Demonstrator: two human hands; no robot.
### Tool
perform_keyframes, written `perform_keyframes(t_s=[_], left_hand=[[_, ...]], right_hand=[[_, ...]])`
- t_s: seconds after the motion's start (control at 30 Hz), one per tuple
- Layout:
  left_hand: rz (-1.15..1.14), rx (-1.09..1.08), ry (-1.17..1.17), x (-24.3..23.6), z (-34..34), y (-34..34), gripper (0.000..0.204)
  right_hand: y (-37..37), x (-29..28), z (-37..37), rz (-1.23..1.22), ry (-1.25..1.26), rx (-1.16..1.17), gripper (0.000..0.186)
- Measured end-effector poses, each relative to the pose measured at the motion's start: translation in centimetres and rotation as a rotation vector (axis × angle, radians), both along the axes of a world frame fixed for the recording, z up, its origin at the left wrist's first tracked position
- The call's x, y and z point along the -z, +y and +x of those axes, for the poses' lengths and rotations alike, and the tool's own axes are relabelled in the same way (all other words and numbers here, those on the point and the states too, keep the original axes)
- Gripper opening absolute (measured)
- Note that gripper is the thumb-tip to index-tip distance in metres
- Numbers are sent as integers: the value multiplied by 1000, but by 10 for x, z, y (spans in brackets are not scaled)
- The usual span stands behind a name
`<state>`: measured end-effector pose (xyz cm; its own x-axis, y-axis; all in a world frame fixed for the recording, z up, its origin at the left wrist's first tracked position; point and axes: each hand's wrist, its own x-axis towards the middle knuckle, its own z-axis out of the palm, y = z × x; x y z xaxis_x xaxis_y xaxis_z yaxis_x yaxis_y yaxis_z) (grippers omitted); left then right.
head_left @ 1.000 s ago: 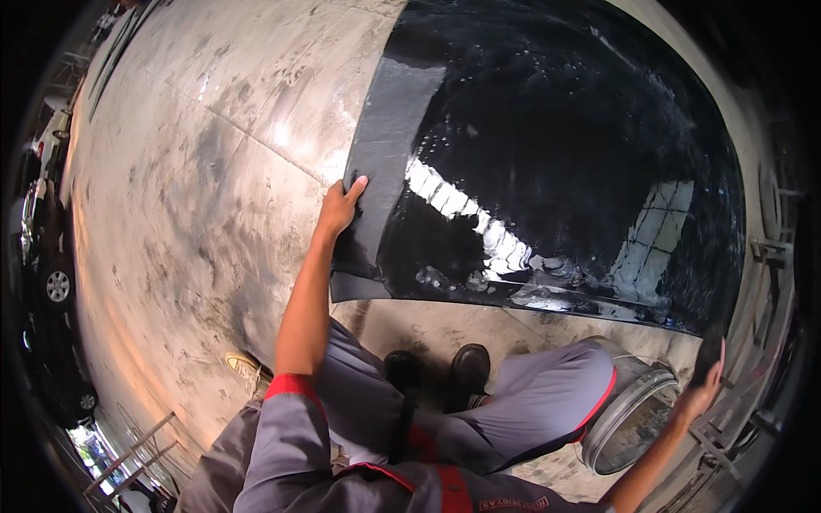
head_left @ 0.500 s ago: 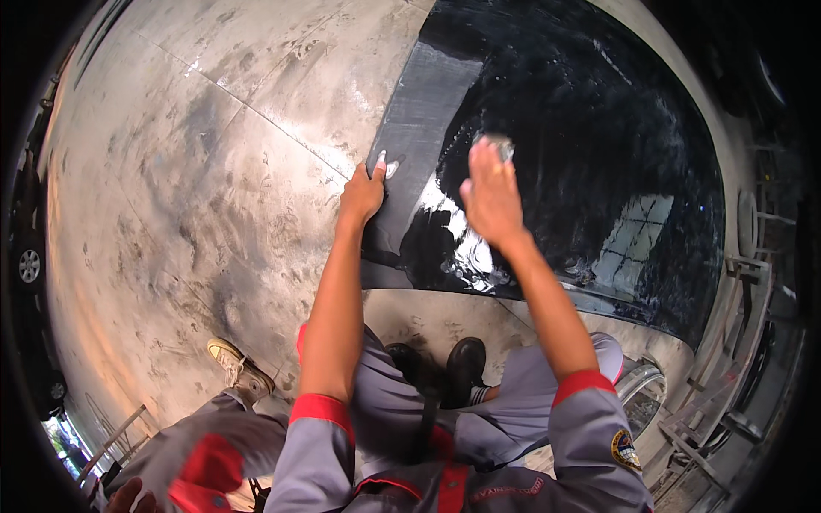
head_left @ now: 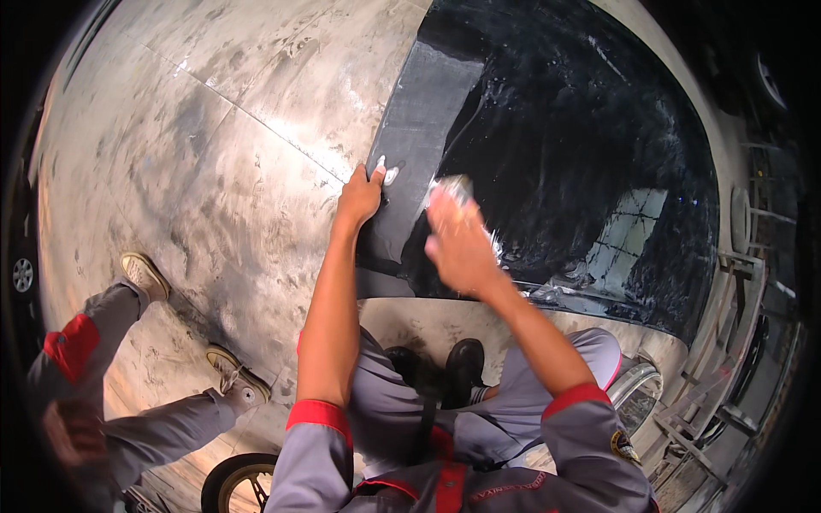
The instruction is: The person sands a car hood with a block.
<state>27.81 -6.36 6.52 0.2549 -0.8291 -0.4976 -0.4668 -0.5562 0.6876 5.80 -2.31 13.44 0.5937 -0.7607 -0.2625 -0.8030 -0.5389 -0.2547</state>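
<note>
A large black car-body panel, wet and glossy over most of its face, lies on the floor in front of me. Along its left side runs a duller grey band with a small white spot. My left hand is closed on that left edge, the thumb lying on top beside the white spot. My right hand, smeared by motion, is low over the wet face near the grey band. Under its fingertips is a small pale pad, too blurred to tell its exact kind.
The stained concrete floor spreads to the left. Another person's legs and shoes are at the lower left, near a wheel. A metal frame stands along the right. My dark shoes are just before the panel's near edge.
My right hand has slid left and nearer across the panel with the pad. My left hand stays at the edge. The other person's legs have stepped apart at the left, and a wheel shows below.
</note>
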Motion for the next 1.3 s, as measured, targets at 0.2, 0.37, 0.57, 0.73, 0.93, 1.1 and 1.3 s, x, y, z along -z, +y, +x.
perform_keyframes(t_s=[0.2,0.37,0.57,0.73,0.93,1.1,1.3], left_hand=[[-58,-17,-80,6,-3,6,54],[-89,-26,-14,7,-3,6,55],[-64,41,-21,11,5,1,56],[-75,28,-12,17,3,5,57],[-53,34,-54,14,4,4,60],[-89,14,-42,12,0,6,59],[-116,18,-144,12,-2,8,60]], right_hand=[[-93,6,-21,-484,80,258,66],[-20,29,-11,-364,102,138,73],[80,46,12,-142,-97,-17,72],[106,20,-1,9,-49,-21,71],[114,24,3,-99,-67,-157,72],[124,15,-20,49,2,-144,74],[120,14,-18,-7,5,-179,73]])
